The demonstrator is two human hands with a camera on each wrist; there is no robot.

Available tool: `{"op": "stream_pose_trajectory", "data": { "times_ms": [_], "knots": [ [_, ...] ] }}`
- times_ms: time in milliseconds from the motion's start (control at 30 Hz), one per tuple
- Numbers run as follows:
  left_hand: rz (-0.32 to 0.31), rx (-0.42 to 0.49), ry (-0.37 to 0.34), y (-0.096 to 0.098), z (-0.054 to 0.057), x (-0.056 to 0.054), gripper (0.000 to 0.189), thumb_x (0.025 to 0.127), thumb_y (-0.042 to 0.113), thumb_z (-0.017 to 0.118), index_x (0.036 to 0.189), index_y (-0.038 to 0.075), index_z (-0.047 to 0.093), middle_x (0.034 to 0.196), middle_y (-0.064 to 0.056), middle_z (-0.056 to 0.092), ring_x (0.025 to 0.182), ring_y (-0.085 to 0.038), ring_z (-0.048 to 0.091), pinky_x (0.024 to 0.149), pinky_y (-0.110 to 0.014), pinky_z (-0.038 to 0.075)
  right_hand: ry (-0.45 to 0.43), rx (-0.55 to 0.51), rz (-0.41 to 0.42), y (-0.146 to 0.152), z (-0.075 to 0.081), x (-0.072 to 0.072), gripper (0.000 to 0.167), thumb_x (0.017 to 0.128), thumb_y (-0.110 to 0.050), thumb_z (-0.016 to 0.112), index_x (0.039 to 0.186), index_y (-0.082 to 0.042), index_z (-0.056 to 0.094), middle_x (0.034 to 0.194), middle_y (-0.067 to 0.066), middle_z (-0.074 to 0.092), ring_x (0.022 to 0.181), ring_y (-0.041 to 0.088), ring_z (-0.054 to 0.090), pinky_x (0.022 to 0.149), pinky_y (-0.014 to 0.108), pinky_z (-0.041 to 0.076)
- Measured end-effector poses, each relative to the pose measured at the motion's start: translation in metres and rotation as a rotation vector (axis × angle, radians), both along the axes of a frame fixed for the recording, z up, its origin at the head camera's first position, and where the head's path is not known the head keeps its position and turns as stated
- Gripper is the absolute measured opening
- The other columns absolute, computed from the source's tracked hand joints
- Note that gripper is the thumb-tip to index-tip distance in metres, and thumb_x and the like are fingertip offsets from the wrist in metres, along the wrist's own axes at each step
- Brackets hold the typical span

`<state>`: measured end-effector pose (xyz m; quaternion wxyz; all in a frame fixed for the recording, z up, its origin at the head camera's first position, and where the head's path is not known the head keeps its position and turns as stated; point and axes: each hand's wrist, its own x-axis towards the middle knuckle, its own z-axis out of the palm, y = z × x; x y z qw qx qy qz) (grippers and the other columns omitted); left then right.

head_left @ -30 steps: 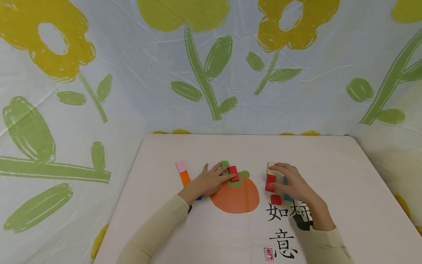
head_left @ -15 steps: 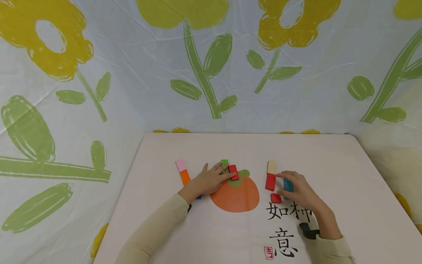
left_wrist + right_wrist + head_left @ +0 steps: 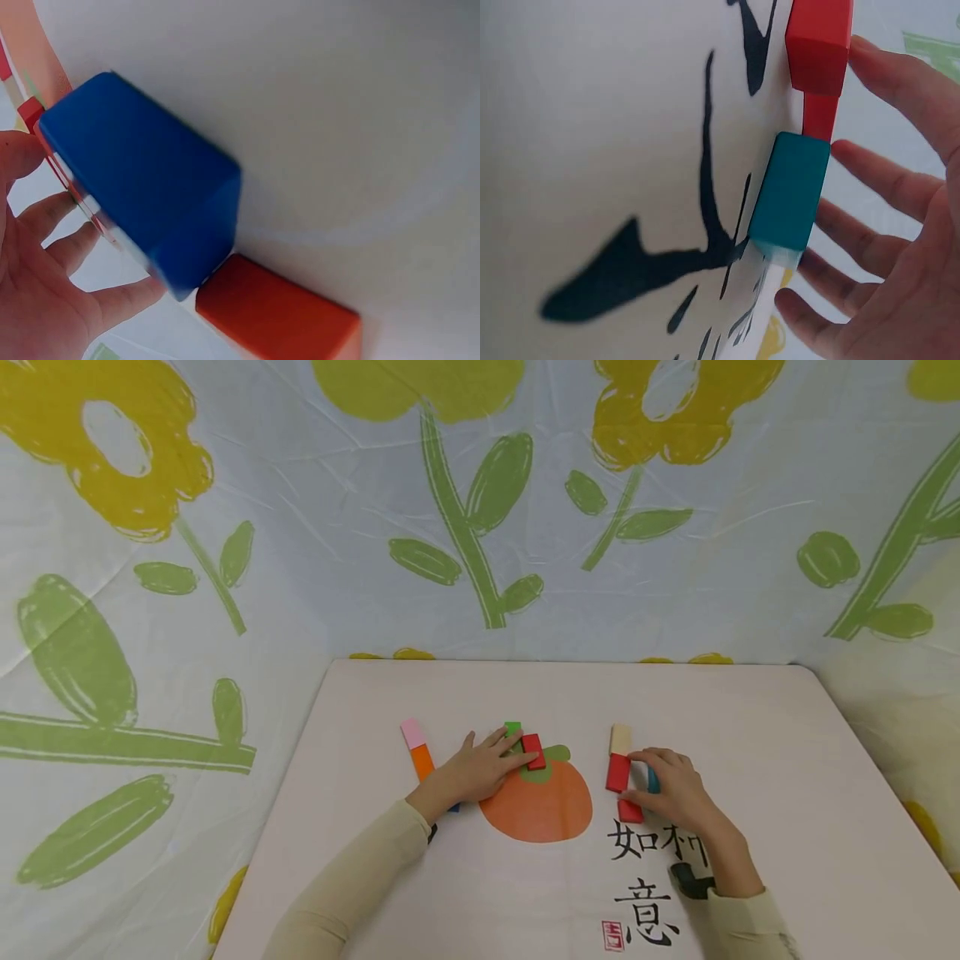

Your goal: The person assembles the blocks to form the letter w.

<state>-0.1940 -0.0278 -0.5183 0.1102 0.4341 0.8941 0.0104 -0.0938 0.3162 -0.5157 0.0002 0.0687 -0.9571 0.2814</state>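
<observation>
At the thumb and forefinger tips of the right hand [image 3: 678, 789] lies the long red block [image 3: 618, 772], its long axis running away from the person, the far end leaning slightly right towards the beige block [image 3: 621, 739]. These fingers are bowed and spread about the block's length; I cannot tell whether they grip it. Just nearer, beside the thumb tip, I see the short red block [image 3: 631, 812]; the teal block [image 3: 654, 781] is partly hidden by the hand. The left hand [image 3: 477, 771] has straight, spread fingers, one seemingly touching another red block [image 3: 533, 752]. I judge the long block light, stiff and smooth, hardly fragile, best pinched across opposite faces.
</observation>
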Motion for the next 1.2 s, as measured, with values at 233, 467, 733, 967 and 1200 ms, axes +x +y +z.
{"op": "stream_pose_trajectory", "data": {
  "times_ms": [233,467,733,967,1200],
  "knots": [
    [0.003,0.009,-0.001,-0.001,0.0,0.0,0.052,0.106,0.026,0.047,0.156,0.038,0.035,0.165,-0.003,0.019,0.15,-0.03,0.017,0.106,-0.067,0.03,-0.019,0.045,-0.019,-0.005,0.003,-0.003,0.065,0.081,-0.036,0.084,0.128,0.0,0.058,0.134,0.031,0.049,0.12,0.056,0.038,0.093,0.073,0.032],
    [0.002,0.008,0.002,-0.001,-0.003,-0.001,0.051,0.107,0.028,0.045,0.156,0.04,0.035,0.166,-0.002,0.019,0.151,-0.029,0.016,0.107,-0.067,0.03,-0.061,0.082,-0.02,-0.009,0.005,-0.006,0.067,0.079,-0.034,0.085,0.129,0.001,0.057,0.134,0.031,0.048,0.12,0.055,0.039,0.094,0.073,0.032],
    [-0.003,0.015,0.002,-0.001,-0.004,-0.001,0.052,0.107,0.028,0.045,0.156,0.041,0.034,0.166,-0.001,0.018,0.151,-0.028,0.015,0.106,-0.067,0.031,-0.057,0.094,-0.009,-0.009,0.004,-0.007,0.065,0.079,-0.031,0.086,0.129,0.001,0.058,0.133,0.03,0.049,0.12,0.054,0.039,0.094,0.072,0.031],
    [-0.01,0.02,0.009,-0.001,-0.005,-0.002,0.053,0.107,0.028,0.046,0.156,0.041,0.033,0.166,-0.001,0.019,0.151,-0.029,0.017,0.105,-0.068,0.033,-0.031,0.078,0.021,-0.01,0.007,-0.009,0.065,0.079,-0.033,0.085,0.129,-0.002,0.059,0.133,0.028,0.049,0.119,0.052,0.04,0.093,0.072,0.031],
    [-0.006,0.01,0.012,-0.001,-0.005,-0.002,0.052,0.107,0.028,0.045,0.156,0.041,0.033,0.166,-0.001,0.018,0.151,-0.028,0.017,0.105,-0.067,0.032,0.018,0.047,0.064,-0.023,0.016,-0.02,0.061,0.077,-0.029,0.087,0.127,-0.004,0.061,0.133,0.027,0.05,0.12,0.052,0.041,0.092,0.073,0.033]
  ]
}}
